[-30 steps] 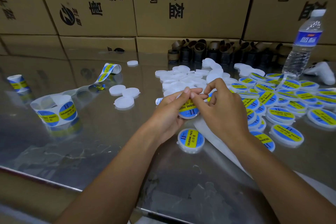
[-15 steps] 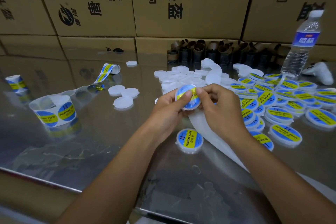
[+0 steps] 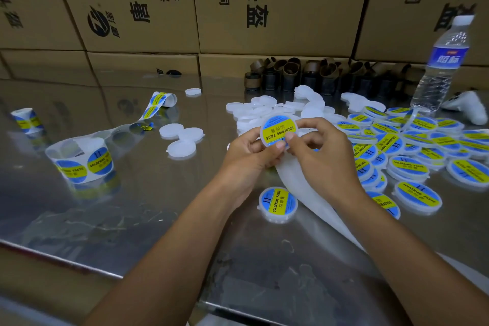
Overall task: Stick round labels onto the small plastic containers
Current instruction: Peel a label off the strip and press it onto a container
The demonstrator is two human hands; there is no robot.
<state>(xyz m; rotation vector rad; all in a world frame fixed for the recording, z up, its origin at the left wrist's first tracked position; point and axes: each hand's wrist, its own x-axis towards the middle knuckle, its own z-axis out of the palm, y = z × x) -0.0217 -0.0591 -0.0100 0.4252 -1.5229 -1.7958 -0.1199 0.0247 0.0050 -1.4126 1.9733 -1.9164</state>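
Thumbs (image 3: 280, 144) are what the coming move turns on: both lie on the lower edge of the round label (image 3: 276, 124), which sits on the container (image 3: 279, 131) held up off the table (image 3: 132, 219), its flat face tipped towards the camera. The left hand (image 3: 248, 153) grips the container from below and to the left, fingers curled behind it. The right hand (image 3: 325, 159) comes in from the right, fingers curled over the upper rim. A disc has no long axis to speak of, so the stroke that matters probably runs from the thumbs upward across the label, whose far edge lies away from them. Neither hand is nearer, since both are on it.

A white backing strip (image 3: 293, 185) trails from beneath the hands down towards the right. Just below the hands lies a finished container (image 3: 279, 204), label up (near enough to be knocked when the held one comes down). The labelled pile (image 3: 412, 151) spreads to the right, close beside the right hand, and the blank pile (image 3: 264, 111) lies behind the hands. Three more blanks (image 3: 182, 137) and a label roll (image 3: 82, 161) sit well apart on the left, and a water bottle (image 3: 439, 69) stands at the far right. Nothing stands between the thumbs and the label.
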